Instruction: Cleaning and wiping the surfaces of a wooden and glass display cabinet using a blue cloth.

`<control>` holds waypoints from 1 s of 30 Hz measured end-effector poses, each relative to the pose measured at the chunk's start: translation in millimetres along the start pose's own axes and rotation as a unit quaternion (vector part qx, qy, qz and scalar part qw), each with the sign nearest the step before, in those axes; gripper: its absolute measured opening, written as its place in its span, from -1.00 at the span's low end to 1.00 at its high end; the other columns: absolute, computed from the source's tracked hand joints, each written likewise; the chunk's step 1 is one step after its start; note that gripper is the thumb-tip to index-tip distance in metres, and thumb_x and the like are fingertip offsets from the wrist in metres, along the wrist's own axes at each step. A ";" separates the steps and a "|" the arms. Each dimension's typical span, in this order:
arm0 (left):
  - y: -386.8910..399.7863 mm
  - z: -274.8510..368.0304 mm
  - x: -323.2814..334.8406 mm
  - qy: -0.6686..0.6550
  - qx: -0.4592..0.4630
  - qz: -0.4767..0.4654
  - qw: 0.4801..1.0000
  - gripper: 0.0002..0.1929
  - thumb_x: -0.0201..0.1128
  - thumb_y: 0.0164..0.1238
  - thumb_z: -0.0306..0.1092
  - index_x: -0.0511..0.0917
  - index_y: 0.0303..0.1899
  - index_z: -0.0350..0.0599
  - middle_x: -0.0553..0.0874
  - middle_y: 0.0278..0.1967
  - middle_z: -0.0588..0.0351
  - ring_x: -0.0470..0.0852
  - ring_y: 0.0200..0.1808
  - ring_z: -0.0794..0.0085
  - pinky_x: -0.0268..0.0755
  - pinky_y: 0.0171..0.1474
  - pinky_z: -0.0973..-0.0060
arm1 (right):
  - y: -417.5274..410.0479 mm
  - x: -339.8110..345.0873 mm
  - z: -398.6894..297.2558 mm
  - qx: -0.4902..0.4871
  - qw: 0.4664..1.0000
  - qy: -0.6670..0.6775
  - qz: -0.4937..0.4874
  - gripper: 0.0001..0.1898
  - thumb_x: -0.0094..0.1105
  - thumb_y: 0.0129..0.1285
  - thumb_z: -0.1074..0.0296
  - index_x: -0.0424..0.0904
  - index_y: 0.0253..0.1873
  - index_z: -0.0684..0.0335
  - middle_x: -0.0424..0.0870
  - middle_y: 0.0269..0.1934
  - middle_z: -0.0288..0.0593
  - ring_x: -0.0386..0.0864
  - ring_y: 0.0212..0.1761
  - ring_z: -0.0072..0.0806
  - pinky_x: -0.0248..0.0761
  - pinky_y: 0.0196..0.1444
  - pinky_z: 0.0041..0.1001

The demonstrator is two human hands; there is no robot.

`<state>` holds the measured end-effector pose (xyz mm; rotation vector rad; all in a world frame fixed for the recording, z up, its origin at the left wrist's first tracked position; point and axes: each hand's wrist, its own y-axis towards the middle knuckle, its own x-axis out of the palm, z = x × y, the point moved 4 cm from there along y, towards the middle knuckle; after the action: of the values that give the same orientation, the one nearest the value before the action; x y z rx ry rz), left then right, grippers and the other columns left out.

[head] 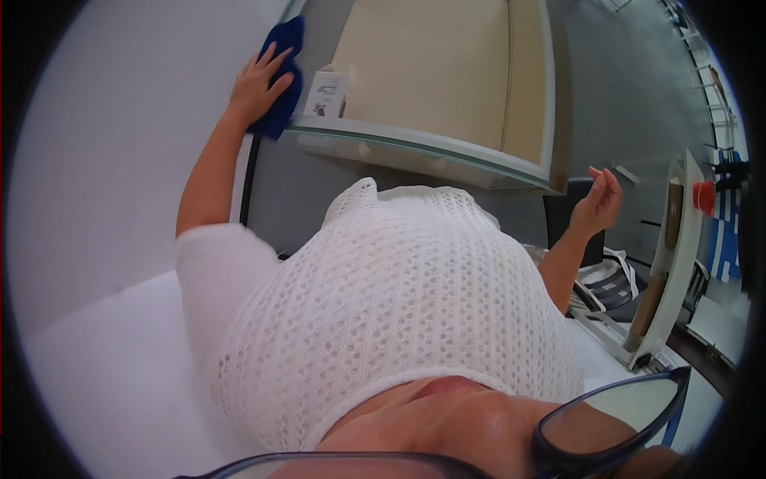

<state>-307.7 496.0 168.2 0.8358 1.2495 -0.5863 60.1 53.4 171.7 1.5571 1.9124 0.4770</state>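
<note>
With its fingers spread, my left hand presses a dark blue cloth. The cloth lies at the left end of a white-framed case, beside the white wall, and its lower edge hangs over the front corner. A glass panel runs along the front of the case. Beyond the glass edge, a small white printed box or card stands on the beige surface, right of the cloth. My right hand is raised in the air past the case's right corner. Its fingers are loosely bent and nothing shows in them.
The white wall rises close on my left. To the right are a dark chair, a bag with white straps and an upright white shelf unit. A red object sits beyond the unit. Grey floor extends at the right.
</note>
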 end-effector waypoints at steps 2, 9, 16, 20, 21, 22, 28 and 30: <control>-29.8 19.0 -10.6 0.007 0.028 0.014 0.999 -0.41 -0.04 0.23 0.22 0.24 0.28 0.34 0.21 0.33 0.02 0.14 0.32 -0.11 0.05 0.21 -0.12 | 3.9 1.7 3.8 0.007 0.998 0.055 0.013 -0.87 0.03 0.29 0.46 0.47 -0.12 0.36 0.64 -0.31 -0.11 0.58 -0.27 -0.54 0.41 -0.13 -0.61; -35.2 122.1 -13.6 0.041 0.075 0.015 0.996 -0.39 0.03 0.17 0.22 0.29 0.26 0.29 0.25 0.30 -0.03 0.18 0.28 -0.18 0.11 0.14 -0.20 | 16.3 5.8 -8.8 0.017 0.997 0.070 0.011 -0.88 0.06 0.28 0.47 0.48 -0.13 0.34 0.65 -0.37 -0.17 0.59 -0.30 -0.58 0.40 -0.19 -0.65; 4.5 263.3 8.0 0.031 0.168 -0.024 0.985 -0.41 -0.04 0.26 0.17 0.23 0.29 0.21 0.19 0.32 -0.14 0.09 0.31 -0.25 -0.03 0.21 -0.23 | 11.6 -20.7 -17.9 0.013 0.997 0.074 0.017 -0.90 0.06 0.27 0.48 0.50 -0.15 0.33 0.65 -0.38 -0.19 0.59 -0.33 -0.60 0.39 -0.21 -0.67; 26.8 340.3 23.7 -0.024 0.236 -0.059 0.970 -0.37 -0.04 0.28 0.16 0.14 0.33 0.17 0.09 0.35 -0.13 -0.02 0.36 -0.21 -0.14 0.28 -0.16 | 4.1 -36.7 -23.9 0.016 0.996 0.086 0.029 -0.90 0.04 0.28 0.51 0.50 -0.14 0.34 0.64 -0.37 -0.18 0.59 -0.33 -0.59 0.40 -0.21 -0.68; 31.8 357.0 29.1 -0.039 0.251 -0.058 0.966 -0.37 -0.05 0.28 0.17 0.14 0.33 0.17 0.08 0.36 -0.12 -0.06 0.37 -0.18 -0.16 0.30 -0.15 | 3.1 -38.3 -25.2 0.015 0.996 0.085 0.029 -0.90 0.04 0.28 0.51 0.50 -0.14 0.34 0.64 -0.37 -0.16 0.59 -0.33 -0.58 0.40 -0.21 -0.68; 37.3 373.7 31.0 -0.055 0.267 -0.069 0.960 -0.36 -0.05 0.28 0.17 0.13 0.33 0.16 0.07 0.36 -0.12 -0.06 0.38 -0.17 -0.19 0.31 -0.14 | 2.3 -39.4 -25.2 0.017 0.997 0.078 0.019 -0.89 0.03 0.28 0.51 0.50 -0.14 0.35 0.64 -0.36 -0.15 0.59 -0.32 -0.57 0.40 -0.19 -0.67; 57.9 411.2 30.5 -0.129 0.317 -0.097 0.935 -0.33 -0.05 0.29 0.16 0.14 0.32 0.00 0.08 0.35 -0.15 -0.06 0.39 -0.07 -0.21 0.35 -0.02 | 6.6 -5.5 -38.6 0.024 0.995 0.092 -0.037 -0.81 0.04 0.29 0.44 0.45 -0.04 0.36 0.61 -0.19 -0.09 0.55 -0.14 -0.53 0.36 -0.04 -0.58; 67.1 385.8 23.7 -0.386 0.280 -0.084 0.875 -0.36 -0.01 0.31 0.06 0.14 0.31 -0.08 0.09 0.35 -0.14 -0.06 0.40 0.01 -0.18 0.37 0.13 | 15.6 14.5 -43.1 0.010 0.994 0.083 -0.073 -0.76 0.06 0.29 0.40 0.43 0.00 0.37 0.59 -0.11 -0.07 0.52 -0.05 -0.51 0.32 0.05 -0.53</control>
<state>-26.9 223.6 196.9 0.8330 0.4021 -1.3137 41.5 75.6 210.1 1.4153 2.1461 0.5383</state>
